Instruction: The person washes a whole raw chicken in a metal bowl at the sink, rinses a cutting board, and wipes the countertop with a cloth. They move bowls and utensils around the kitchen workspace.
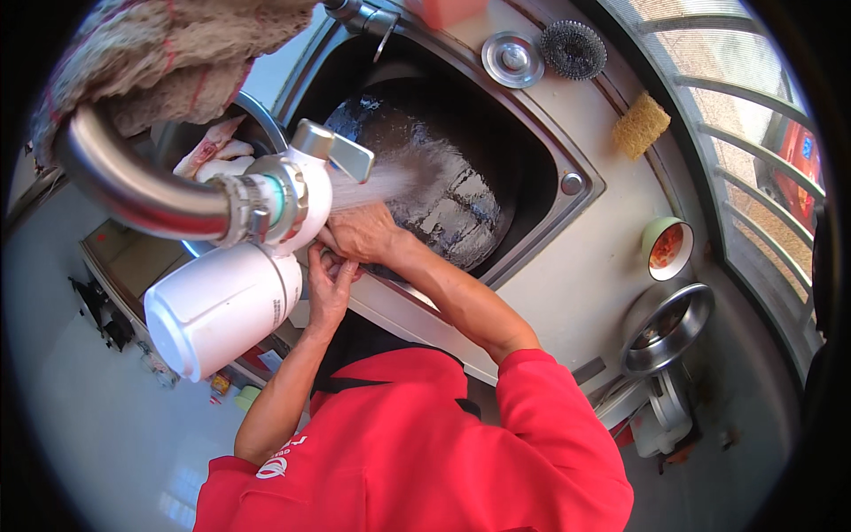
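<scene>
My left hand [330, 289] is at the near-left rim of the sink [532, 249], with its fingers bent and close against my right hand [364, 231]. The right hand reaches across from the right, and its fingertips are partly hidden behind the white faucet filter [223, 312]. Whether anything sits between the fingers cannot be seen. A spray of water [372, 186] falls from the filter into the sink, where rippling water covers a round dark vessel [492, 246]. Beside the hands, behind the faucet, a metal basin [256, 106] contains raw poultry pieces [216, 149].
A curved steel spout [126, 186] and hanging cloth [166, 60] block the upper left. Along the counter are a sink strainer [512, 60], a steel scourer [574, 50], a yellow sponge [641, 126], a bowl of chopped red food [667, 247] and a tilted steel bowl [668, 329].
</scene>
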`<state>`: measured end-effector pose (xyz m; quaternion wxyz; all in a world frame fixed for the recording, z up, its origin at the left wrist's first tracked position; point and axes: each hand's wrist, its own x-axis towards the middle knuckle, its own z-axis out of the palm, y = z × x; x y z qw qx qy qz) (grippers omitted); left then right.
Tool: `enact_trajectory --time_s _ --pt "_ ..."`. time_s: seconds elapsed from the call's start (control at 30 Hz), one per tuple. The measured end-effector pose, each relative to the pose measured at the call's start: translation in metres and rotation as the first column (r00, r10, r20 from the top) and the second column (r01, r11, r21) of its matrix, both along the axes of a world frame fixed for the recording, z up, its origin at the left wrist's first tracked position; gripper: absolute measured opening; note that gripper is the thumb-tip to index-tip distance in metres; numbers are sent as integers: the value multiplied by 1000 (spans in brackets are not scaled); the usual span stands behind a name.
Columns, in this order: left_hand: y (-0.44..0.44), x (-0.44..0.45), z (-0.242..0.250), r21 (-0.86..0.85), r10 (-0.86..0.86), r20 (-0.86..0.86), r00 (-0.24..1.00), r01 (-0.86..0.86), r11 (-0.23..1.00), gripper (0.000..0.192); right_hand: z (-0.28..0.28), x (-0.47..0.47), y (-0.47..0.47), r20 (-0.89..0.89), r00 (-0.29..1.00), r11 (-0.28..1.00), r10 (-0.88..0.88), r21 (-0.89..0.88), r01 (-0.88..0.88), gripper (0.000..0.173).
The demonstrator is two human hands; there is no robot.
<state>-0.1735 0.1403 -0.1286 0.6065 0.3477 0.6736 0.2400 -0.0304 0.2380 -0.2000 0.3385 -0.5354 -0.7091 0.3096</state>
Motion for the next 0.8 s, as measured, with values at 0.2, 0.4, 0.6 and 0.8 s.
enact_trajectory --time_s 0.2,0.4,0.6,0.8 --pt "4 1 4 -30 -18 -42 999 17 999 65 -59 113 63 297 891 854 -343 -297 428 56" --pt "1 1 2 -32 0 -30 1000 -1 999 66 0 19 2 44 990 989 134 -70 -131 63" --pt "5 3 2 -8 -14 -42 999 14 1000 69 -73 99 64 308 886 905 -345 -139 401 66" --pt "-1 2 2 -30 -18 -57 998 16 999 71 -36 5 22 196 972 988 132 50 -145 61"
